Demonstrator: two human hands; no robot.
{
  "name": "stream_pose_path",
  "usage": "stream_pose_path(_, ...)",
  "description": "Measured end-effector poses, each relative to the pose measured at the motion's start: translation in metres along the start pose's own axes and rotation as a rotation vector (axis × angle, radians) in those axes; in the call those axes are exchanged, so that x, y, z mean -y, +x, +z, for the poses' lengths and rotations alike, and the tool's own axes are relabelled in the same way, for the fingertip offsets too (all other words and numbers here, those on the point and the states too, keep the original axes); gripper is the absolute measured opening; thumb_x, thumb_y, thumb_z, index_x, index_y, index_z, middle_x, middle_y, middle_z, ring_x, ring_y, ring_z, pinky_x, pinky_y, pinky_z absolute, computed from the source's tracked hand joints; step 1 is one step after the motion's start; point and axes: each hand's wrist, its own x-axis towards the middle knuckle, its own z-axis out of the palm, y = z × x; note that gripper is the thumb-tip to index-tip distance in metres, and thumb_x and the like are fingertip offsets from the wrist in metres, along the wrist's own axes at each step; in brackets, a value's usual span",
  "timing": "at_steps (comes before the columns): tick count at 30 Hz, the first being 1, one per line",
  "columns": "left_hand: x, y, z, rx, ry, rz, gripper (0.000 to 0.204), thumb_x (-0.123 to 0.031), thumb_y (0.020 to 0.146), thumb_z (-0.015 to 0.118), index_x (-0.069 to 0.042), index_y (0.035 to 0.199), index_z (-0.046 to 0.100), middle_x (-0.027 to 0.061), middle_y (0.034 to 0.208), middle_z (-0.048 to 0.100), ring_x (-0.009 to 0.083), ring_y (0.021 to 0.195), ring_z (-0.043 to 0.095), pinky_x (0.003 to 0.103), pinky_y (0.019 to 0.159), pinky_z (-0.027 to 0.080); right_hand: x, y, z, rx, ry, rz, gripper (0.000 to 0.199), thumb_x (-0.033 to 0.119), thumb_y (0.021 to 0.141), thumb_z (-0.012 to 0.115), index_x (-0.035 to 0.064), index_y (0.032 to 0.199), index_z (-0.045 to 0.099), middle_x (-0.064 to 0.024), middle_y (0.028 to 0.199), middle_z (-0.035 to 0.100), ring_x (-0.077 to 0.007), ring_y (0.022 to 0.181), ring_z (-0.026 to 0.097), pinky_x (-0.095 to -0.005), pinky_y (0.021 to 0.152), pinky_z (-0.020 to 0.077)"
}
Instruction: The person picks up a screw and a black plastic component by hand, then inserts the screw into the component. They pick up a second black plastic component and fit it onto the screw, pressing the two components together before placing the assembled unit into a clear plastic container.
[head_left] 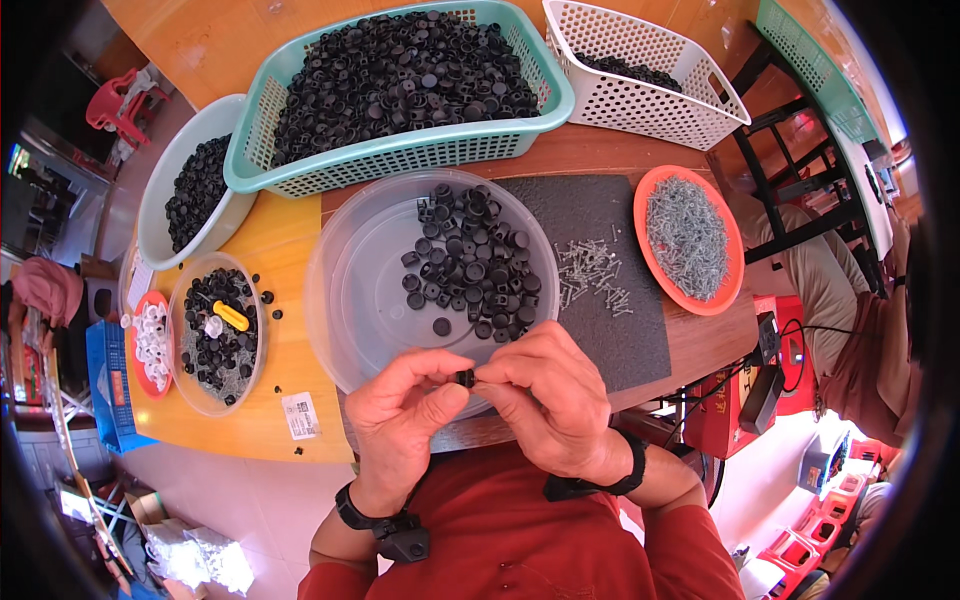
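A small black plastic part (465, 378) is pinched between my two hands, just over the near rim of a clear round tub (345, 270). My left hand (405, 405) grips it with thumb and index finger. From the other side, my right hand (550, 395) has its thumb and fingertips closed at the same spot; whether a screw is in them is too small to tell. Inside the tub, black round caps (475, 255) lie heaped toward the right. Loose metal screws (592, 272) are scattered on a dark mat (630, 350) to the right of the tub.
A teal basket (420, 145) full of black parts stands behind the tub, beside a white basket (640, 110). An orange plate (735, 270) of screws is at right. At left are a pale basin (150, 215), a mixed-parts bowl (225, 408) and a red dish (152, 388) of white pieces.
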Motion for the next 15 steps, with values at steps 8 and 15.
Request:
stream_pose_path(8, 0.006, 0.0, -0.001, 0.028, -0.045, 0.028, 0.021, 0.0, 0.082, 0.067, 0.004, 0.102, 0.063, 0.0051, 0.093, 0.062, 0.0107, 0.085, 0.057, 0.024, 0.08, 0.046, -0.002, 0.001, 0.003, 0.011, -0.008, -0.06, 0.023, -0.01, 0.064, 0.067, -0.0025, 0.085, 0.061, -0.0119, 0.076, 0.059, -0.0259, 0.065, 0.053, -0.0324, 0.055, 0.0434)
stream_pose_path(15, 0.004, -0.001, -0.012, 0.01, 0.001, 0.007, 0.02, -0.001, 0.082, 0.067, 0.004, 0.102, 0.063, 0.0063, 0.091, 0.064, 0.0113, 0.082, 0.06, 0.025, 0.078, 0.048, -0.001, 0.005, 0.005, 0.069, 0.019, -0.031, 0.026, -0.007, 0.063, 0.069, -0.0019, 0.087, 0.062, -0.0116, 0.077, 0.059, -0.0266, 0.065, 0.053, -0.0321, 0.056, 0.0438)
